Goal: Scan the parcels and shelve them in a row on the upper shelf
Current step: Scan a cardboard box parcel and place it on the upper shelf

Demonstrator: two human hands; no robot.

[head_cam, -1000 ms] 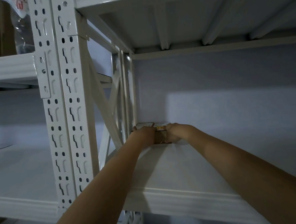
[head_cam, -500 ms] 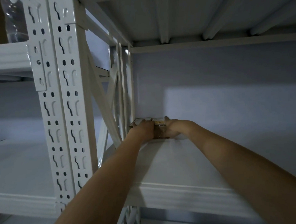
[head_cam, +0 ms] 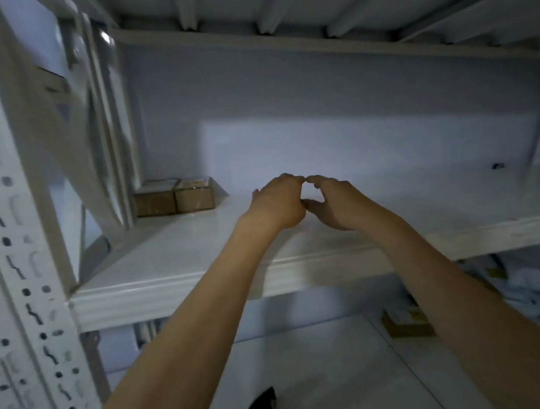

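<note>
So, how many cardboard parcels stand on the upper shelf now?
2. The left parcel sits in the back-left corner of the upper shelf; the right parcel touches its right side. None seems hidden.

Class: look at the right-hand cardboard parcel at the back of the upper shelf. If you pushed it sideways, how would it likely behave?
The right-hand parcel looks boxy and flat-bottomed, so it would probably slide, not roll. It is low and squat, so tipping seems unlikely. The shelf looks smooth, so it may slide easily.

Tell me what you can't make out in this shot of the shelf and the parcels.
Head view:
- Labels on the two parcels: too small and dim.
- Small dark thing at the shelf's far right: too small.
- Parcels on the lower level: partly hidden by the right forearm, blurred.
- Black object: cut off by the bottom edge.
</note>
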